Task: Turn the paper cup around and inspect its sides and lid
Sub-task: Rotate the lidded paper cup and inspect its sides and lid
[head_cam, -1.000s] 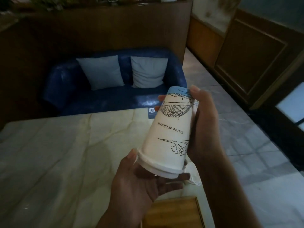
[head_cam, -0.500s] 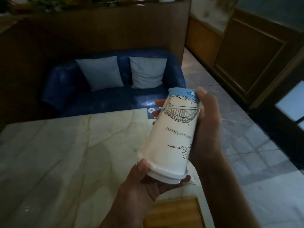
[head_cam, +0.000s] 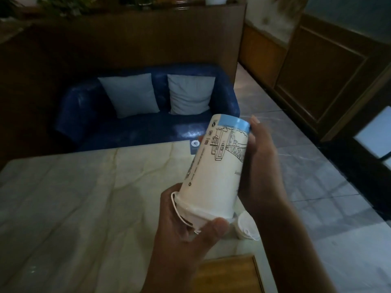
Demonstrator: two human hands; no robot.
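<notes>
A dim interior is recorded, with the wooden partition (head_cam: pixel 127 39) and the upper left corner lost in near-black shadow. Cool, bluish light is admitted from the right, where a bright window pane (head_cam: pixel 374 132) is seen, and a soft glare is thrown on the seat of the blue sofa (head_cam: pixel 190 132). The marble table (head_cam: pixel 63 197) is lit unevenly, a darker shadow patch being cast near its middle. The paper cup (head_cam: pixel 215 172) is rendered as the brightest surface, its print slightly softened. The left hand (head_cam: pixel 186 225) and right hand (head_cam: pixel 262 166) are underexposed. Straight lines are bowed at the edges by wide-angle distortion, and fine detail is smeared by noise.
</notes>
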